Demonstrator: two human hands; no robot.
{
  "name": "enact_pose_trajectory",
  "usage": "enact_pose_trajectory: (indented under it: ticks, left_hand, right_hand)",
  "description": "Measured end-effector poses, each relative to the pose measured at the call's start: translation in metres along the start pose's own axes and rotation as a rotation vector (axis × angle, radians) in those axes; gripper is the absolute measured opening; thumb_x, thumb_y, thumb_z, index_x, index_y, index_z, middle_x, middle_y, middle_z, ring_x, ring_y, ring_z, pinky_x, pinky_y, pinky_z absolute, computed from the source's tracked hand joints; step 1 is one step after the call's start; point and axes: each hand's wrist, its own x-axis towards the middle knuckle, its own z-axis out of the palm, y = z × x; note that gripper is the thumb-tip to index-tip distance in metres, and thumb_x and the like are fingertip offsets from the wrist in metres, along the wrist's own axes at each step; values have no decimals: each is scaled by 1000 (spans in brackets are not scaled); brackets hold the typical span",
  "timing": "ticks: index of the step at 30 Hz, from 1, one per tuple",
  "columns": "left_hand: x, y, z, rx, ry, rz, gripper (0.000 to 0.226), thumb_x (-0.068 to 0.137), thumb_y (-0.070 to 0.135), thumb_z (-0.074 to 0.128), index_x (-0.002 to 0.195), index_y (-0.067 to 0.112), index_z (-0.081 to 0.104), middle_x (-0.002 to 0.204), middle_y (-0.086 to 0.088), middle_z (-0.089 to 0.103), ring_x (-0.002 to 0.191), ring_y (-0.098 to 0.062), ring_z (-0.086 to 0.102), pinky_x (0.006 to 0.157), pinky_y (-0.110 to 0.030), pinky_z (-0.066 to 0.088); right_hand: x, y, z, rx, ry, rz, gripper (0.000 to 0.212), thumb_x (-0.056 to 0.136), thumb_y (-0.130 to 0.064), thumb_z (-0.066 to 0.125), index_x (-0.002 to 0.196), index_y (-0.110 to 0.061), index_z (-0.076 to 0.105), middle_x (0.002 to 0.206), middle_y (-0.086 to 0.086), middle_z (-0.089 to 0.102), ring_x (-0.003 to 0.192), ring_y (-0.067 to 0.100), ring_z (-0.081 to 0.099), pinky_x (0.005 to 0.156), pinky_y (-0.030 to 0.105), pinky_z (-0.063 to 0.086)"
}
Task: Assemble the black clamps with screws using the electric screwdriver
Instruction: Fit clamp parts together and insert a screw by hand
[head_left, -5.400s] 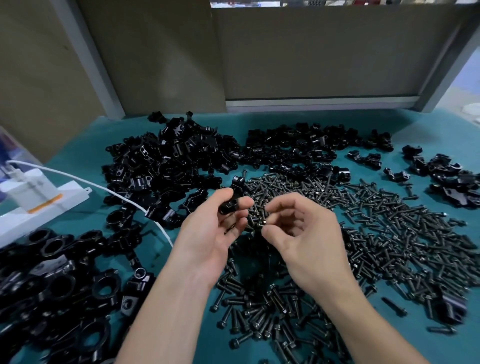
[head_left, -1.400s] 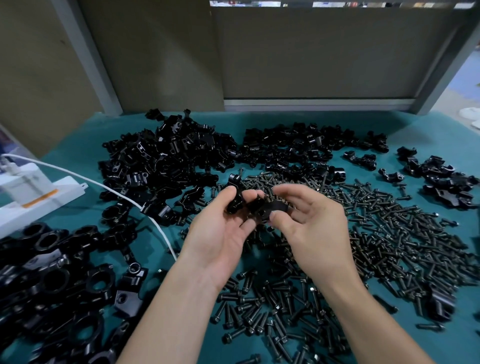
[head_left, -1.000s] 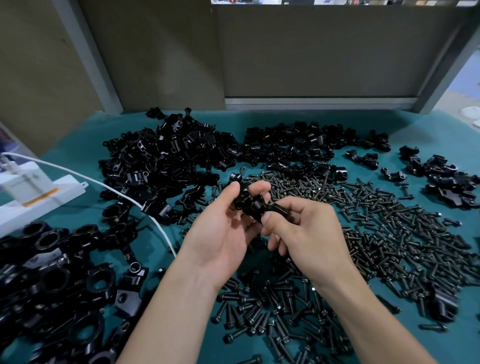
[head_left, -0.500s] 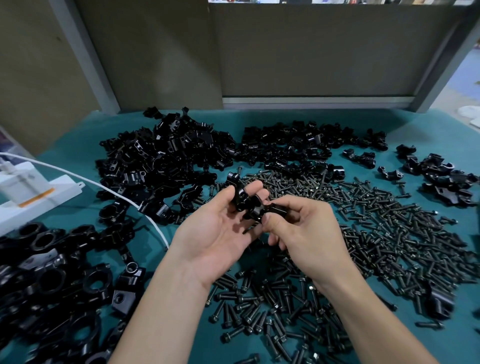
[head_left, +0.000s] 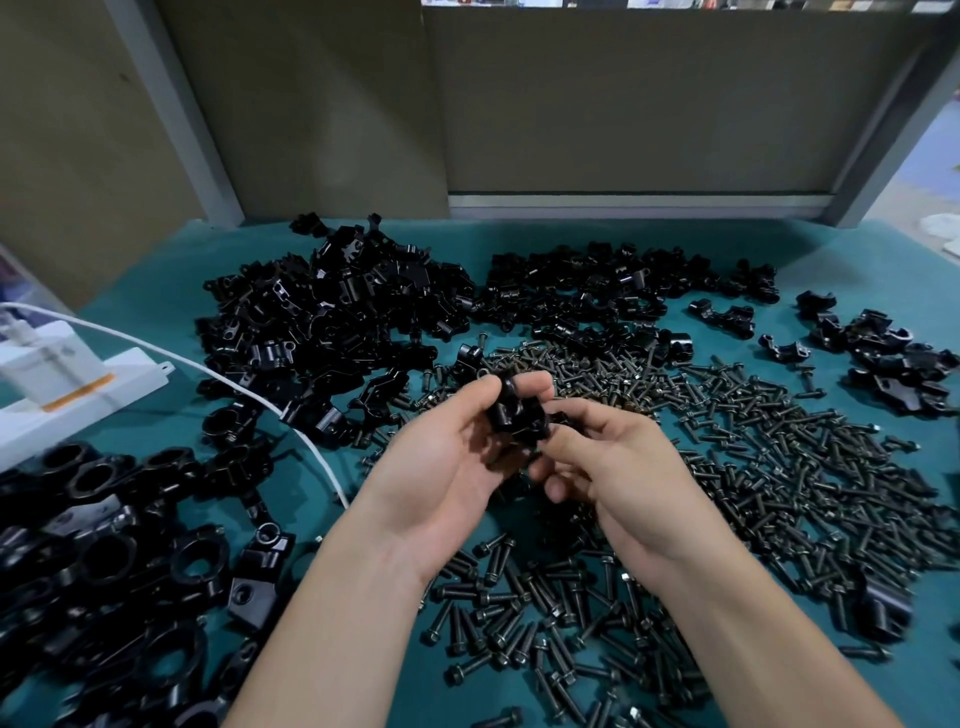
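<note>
Two hands on one clamp (head_left: 515, 415): L hand (head_left: 441, 467) pinches its top from left, R hand (head_left: 618, 467) fingers (head_left: 589, 415) nip its lower-right end.

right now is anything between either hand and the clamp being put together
Nothing visible. The left hand grips the clamp between thumb and fingers, and the right hand pinches its right side, above the loose screws.
</note>
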Motion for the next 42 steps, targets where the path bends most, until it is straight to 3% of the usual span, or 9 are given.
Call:
enact_pose_trajectory:
  ticks: [5, 9, 18, 22, 26, 29, 34, 38, 42]
  left_hand:
    - [-3, -4, 13, 178, 85, 88, 35, 104, 37, 50, 119, 28, 80, 122, -1, 77, 107, -16, 74, 101, -39, 53]
    - [-5, -5, 20, 212, 160, 193, 33, 112, 31, 42, 135, 34, 66, 113, -3, 80, 110, -22, 75, 108, -49, 52]
    - [-10, 1, 18, 260, 118, 219, 27, 99, 23, 62, 109, 38, 82, 120, 14, 77, 112, 2, 68, 114, -35, 41]
    - [-10, 2, 13, 296, 30, 221, 30, 76, 30, 75, 104, 33, 84, 105, 11, 80, 92, 5, 69, 99, -28, 45]
    - [-6, 0, 10, 397, 148, 261, 31, 75, -5, 83, 97, 16, 77, 87, -5, 81, 78, -9, 76, 69, -14, 55]
    - [-4, -2, 10, 436, 231, 268, 32, 80, -5, 82, 99, 14, 66, 80, -5, 80, 71, -10, 75, 62, -13, 53]
    - [-1, -3, 6, 551, 296, 294, 17, 81, 9, 85, 80, 26, 81, 79, -1, 77, 71, -8, 68, 68, -17, 55]
    - [-4, -1, 4, 724, 310, 332, 29, 85, 16, 82, 85, 45, 82, 78, 8, 79, 75, -7, 73, 77, -27, 58]
    - [-5, -1, 5, 929, 300, 376, 46, 90, 19, 77, 88, 65, 73, 77, 15, 77, 79, -9, 74, 77, -26, 61]
  right_hand:
    - [-4, 1, 7, 383, -77, 113, 32, 88, 17, 50, 98, -5, 71, 92, 14, 74, 78, 22, 68, 74, 33, 63]
    - [-3, -2, 5, 411, -132, 113, 28, 85, 5, 63, 113, 3, 66, 106, 15, 75, 82, 20, 74, 64, 28, 62]
    - [3, -2, -4, 273, 115, 45, 15, 86, 2, 69, 81, -9, 78, 74, 5, 73, 61, 11, 66, 56, 23, 56]
    - [4, -2, -6, 275, 146, 37, 29, 93, 4, 64, 75, -12, 81, 83, 8, 77, 67, 11, 70, 58, 23, 56]
    - [5, 0, -3, 234, 116, 38, 31, 94, 3, 62, 77, -14, 81, 86, 13, 76, 65, 13, 67, 57, 23, 54]
    - [5, 3, 0, 234, 139, 3, 32, 94, 4, 63, 75, -15, 81, 86, 13, 76, 63, 10, 65, 56, 22, 54]
    - [5, 3, -2, 264, 115, -36, 32, 93, 3, 63, 75, -17, 81, 81, 6, 75, 66, 9, 66, 60, 23, 55]
    - [5, 4, -1, 260, 64, -41, 9, 77, -7, 77, 81, -14, 77, 82, 5, 71, 74, 20, 60, 67, 25, 57]
    - [5, 6, -3, 151, 132, -72, 23, 83, 11, 73, 89, -12, 74, 85, 3, 74, 77, 20, 67, 73, 29, 58]
